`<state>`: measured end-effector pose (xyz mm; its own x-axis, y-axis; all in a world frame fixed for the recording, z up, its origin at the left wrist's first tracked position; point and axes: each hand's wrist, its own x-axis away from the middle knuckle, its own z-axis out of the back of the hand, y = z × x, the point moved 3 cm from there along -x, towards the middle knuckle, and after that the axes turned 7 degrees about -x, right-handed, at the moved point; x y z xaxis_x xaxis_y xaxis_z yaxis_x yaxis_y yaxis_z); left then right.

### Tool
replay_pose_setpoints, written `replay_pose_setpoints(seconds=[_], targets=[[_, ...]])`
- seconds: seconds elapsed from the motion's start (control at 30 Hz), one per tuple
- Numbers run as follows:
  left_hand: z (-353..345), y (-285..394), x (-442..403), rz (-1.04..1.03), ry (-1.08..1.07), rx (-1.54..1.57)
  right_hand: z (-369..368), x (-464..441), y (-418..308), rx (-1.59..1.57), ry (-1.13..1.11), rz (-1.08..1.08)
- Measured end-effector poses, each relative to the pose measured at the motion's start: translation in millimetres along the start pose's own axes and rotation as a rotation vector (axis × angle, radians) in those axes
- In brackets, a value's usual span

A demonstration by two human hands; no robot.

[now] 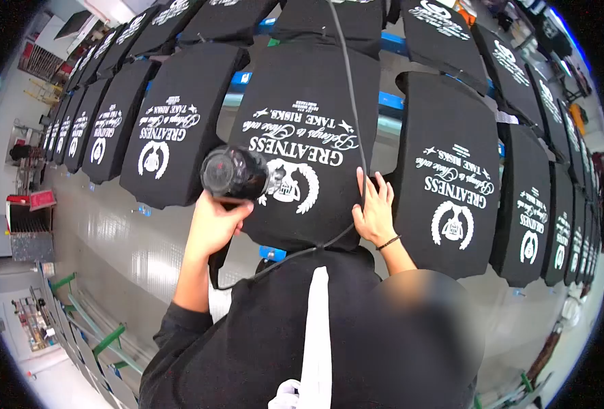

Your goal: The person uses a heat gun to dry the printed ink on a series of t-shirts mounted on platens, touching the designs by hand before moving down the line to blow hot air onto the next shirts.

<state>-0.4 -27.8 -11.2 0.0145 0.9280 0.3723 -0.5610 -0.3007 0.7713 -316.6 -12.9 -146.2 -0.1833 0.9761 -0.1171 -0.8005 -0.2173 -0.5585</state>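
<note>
A black shirt with white lettering (302,88) lies flat on a board in front of me. My left hand (215,225) is wrapped round the handle of a black heat gun or dryer (235,174), whose round body covers the left edge of the white print. A dark cable (346,61) runs down over the shirt and past its right side, then curves across its lower edge. At that right edge, my right hand (375,208) rests with fingers apart beside the cable; whether the fingers grip the cable or fabric is unclear.
More printed black shirts on boards stand in rows to the left (172,102) and right (448,123), with others behind. Blue metal supports (391,102) show between boards. Green-and-grey racks (108,339) stand at the lower left.
</note>
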Motion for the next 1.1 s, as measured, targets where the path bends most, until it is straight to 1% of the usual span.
replay_pose_setpoints(seconds=[0.03,0.07,0.1,0.13,0.2,0.23,0.3,0.33,0.37,0.43,0.47,0.57,0.7,0.77,0.83,0.9,0.97,1.0,1.1], targets=[[2,4,3,0.016,-0.001,-0.103,0,2,-2,0.008,0.057,0.02],[0,15,9,-0.037,-0.017,0.047,-2,2,-7,-0.02,0.122,0.0],[3,-5,18,-0.037,-0.057,0.064,2,14,-17,-0.05,0.164,-0.045],[-4,10,22,-0.106,-0.096,0.249,-2,14,-15,-0.041,0.232,-0.001],[-6,12,21,-0.113,-0.205,0.238,-5,24,-33,-0.09,0.313,0.031],[-7,9,18,-0.088,-0.237,0.234,-5,28,-42,-0.082,0.265,0.008],[-8,14,14,-0.072,-0.168,0.233,0,34,-57,-0.17,0.281,0.025],[-8,7,10,-0.081,-0.119,0.234,4,38,-59,-0.16,0.283,0.018],[-5,4,9,-0.103,-0.128,0.238,7,43,-61,-0.159,0.28,0.007],[11,-3,12,-0.123,0.036,0.222,19,53,-67,-0.17,0.359,-0.015],[16,-20,6,-0.086,0.02,0.249,23,58,-66,-0.167,0.378,-0.037],[28,-29,18,-0.079,0.072,0.305,30,70,-59,-0.125,0.411,-0.059],[16,-19,36,-0.081,0.032,0.3,41,78,-45,-0.08,0.421,-0.047],[-1,6,48,-0.093,0.031,0.29,49,82,-27,-0.151,0.479,-0.045],[-25,18,50,-0.099,0.016,0.272,61,89,-4,-0.242,0.494,-0.116],[-56,41,53,-0.166,-0.055,0.26,81,100,21,-0.217,0.505,-0.141],[-92,64,54,-0.167,-0.071,0.268,99,114,57,-0.249,0.506,-0.169],[-111,77,55,-0.184,-0.092,0.287,111,122,71,-0.21,0.495,-0.237],[-168,113,55,-0.214,-0.17,0.271,141,151,133,-0.274,0.601,-0.193]])
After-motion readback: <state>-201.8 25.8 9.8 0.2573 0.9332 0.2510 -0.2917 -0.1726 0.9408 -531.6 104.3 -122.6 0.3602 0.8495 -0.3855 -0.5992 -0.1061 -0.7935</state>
